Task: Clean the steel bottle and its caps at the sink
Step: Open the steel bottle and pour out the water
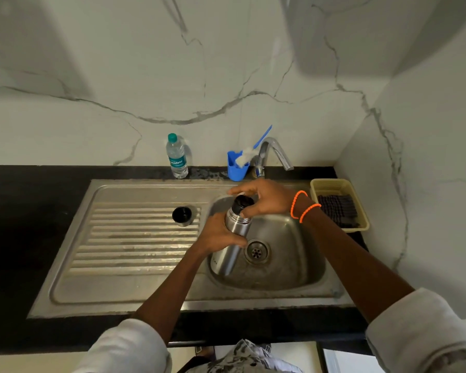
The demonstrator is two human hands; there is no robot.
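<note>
At frame centre, the left hand (221, 235) wraps a smooth steel bottle (233, 238) tilted over the sink (293, 265) while right hand (264, 200) fingers pinch its black inner cap (243, 203).

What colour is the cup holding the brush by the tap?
Blue cup, seen in the head view.
</note>
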